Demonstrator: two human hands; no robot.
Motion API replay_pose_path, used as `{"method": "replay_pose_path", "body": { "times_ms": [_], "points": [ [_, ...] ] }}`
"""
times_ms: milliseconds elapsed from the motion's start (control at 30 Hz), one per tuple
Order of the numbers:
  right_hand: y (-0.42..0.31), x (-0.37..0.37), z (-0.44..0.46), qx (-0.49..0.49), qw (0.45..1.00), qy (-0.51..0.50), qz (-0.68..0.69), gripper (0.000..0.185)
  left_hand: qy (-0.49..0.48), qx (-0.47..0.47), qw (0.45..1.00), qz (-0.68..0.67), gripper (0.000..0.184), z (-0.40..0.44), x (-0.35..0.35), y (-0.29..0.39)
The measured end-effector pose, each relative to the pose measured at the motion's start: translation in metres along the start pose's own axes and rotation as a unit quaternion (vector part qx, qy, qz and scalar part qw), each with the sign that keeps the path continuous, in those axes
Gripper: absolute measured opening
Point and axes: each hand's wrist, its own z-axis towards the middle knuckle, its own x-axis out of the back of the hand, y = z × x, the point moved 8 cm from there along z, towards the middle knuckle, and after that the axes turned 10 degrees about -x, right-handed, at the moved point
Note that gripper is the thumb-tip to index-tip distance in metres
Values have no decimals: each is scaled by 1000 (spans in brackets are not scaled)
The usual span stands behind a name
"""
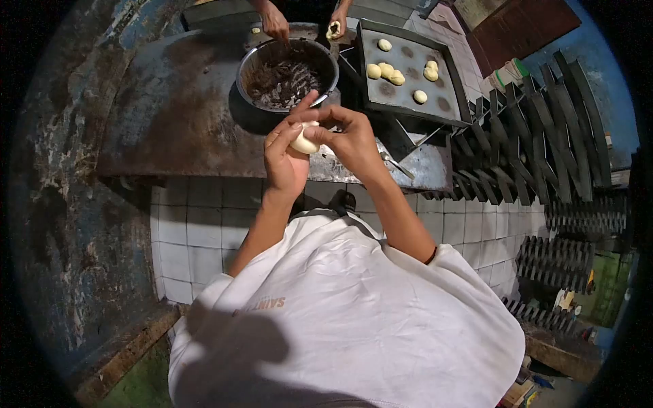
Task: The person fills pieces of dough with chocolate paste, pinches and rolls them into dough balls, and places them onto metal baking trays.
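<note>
Bowl [239, 78]: dark mixture [289, 76] | tray [435, 53]: dough balls [384, 45] | left grip [284, 160], right grip [352, 141]: pinching dough piece [305, 141]

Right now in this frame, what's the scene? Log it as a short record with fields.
left hand: cradles a pale dough piece
right hand: fingers and thumb at the same piece
bowl: on the worktable, dark flaky contents
tray: right of the bowl, holds several dough balls, some touching
co-worker: one hand at the bowl, the other holding dough with a dark center
</note>
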Motion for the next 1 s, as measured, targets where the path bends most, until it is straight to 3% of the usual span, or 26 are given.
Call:
{"method": "replay_pose_path", "body": {
  "times_ms": [67, 133, 233, 267, 367, 433, 500, 567, 633, 700, 767, 933, 1000],
  "points": [
    [-6, 4, -4, 38, 995, 47, -81, 22, 1, 17, 1000, -9, 31, 0, 8, -6],
    [-8, 5, -4, 108, 959, 80, -250, 36, 70, 117, 991, 11, 27, -10, 47, -33],
    [3, -8, -8, 149, 954, 39, -259, 38, 158, 130, 979, 18, 27, -23, 73, -42],
    [2, -11, -12, 185, 928, 39, -321, 42, 170, 118, 978, 23, 29, -23, 75, -45],
    [3, -7, -16, 151, 917, 50, -365, 52, 151, 70, 985, 40, 29, -17, 53, -36],
    [-1, -1, -11, 142, 918, 75, -363, 46, 129, 48, 990, 40, 27, -12, 42, -37],
    [-14, 20, -7, 250, 917, 160, -265, 29, 101, 31, 993, 42, 26, -8, 33, -43],
    [-7, 38, 1, 184, 947, 143, -222, 25, 69, 14, 997, 39, 22, -3, 22, -54],
    [25, 49, 17, -5, 997, 63, -38, 22, 74, 12, 996, 48, 20, 1, 15, -72],
    [24, 65, 12, 3, 995, 88, -55, 20, 84, 4, 995, 61, 19, 4, 9, -90],
    [31, 82, 11, 12, 983, 143, -112, 14, 158, 22, 984, 75, 19, 5, 12, -113],
    [36, 121, 2, 30, 992, 74, -99, 23, 229, 95, 962, 114, 25, 11, 4, -160],
    [49, 154, 5, 26, 991, 75, -103, 23, 197, 119, 964, 132, 26, 12, -14, -183]
  ]
}}
